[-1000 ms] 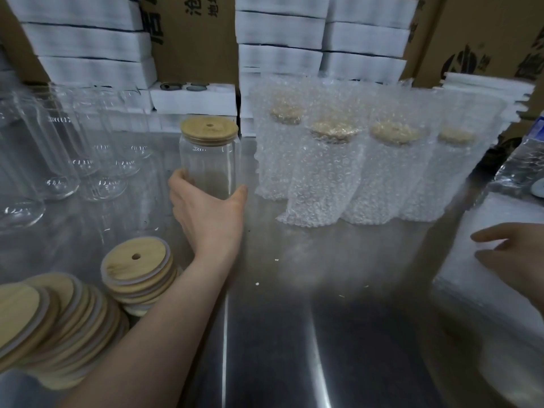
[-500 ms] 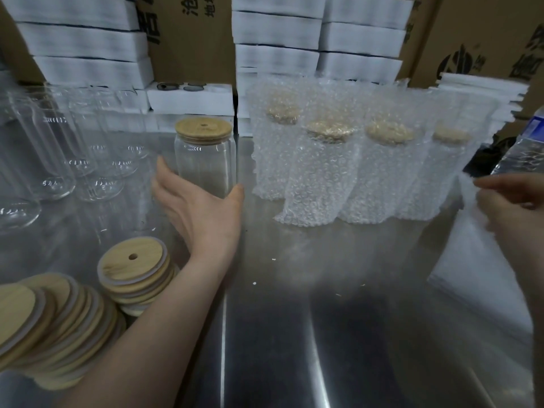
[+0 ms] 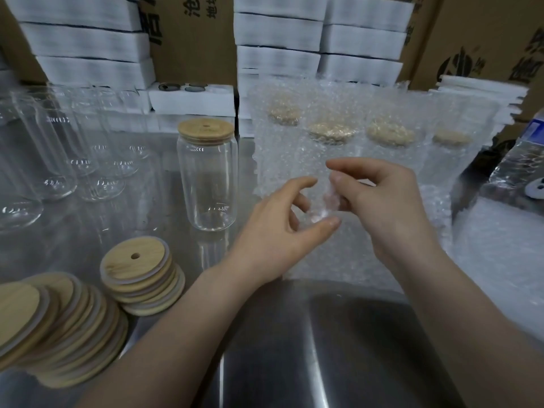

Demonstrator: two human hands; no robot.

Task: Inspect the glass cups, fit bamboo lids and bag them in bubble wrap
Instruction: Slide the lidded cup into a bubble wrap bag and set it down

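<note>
A clear glass cup (image 3: 207,187) with a bamboo lid (image 3: 206,129) stands alone on the steel table (image 3: 294,348). Right of it, my right hand (image 3: 382,201) pinches the top edge of a flat bubble wrap bag (image 3: 338,254), which hangs down to the table. My left hand (image 3: 273,231) is beside that hand with its fingers loosely curved. Its thumb tip touches the bag, and a wide gap separates thumb and forefinger. Several cups wrapped in bubble bags (image 3: 332,134) stand in a row behind my hands.
Several empty glasses (image 3: 53,160) stand at the left. Two stacks of bamboo lids (image 3: 138,272) (image 3: 53,319) lie at the front left. A pile of bubble bags (image 3: 500,245) and a water bottle (image 3: 521,169) are at the right. White foam boxes (image 3: 279,30) and cartons line the back.
My left hand let go of the lidded cup and moved right to the bag. My right hand lifted a bubble bag off the right pile and brought it to the middle.
</note>
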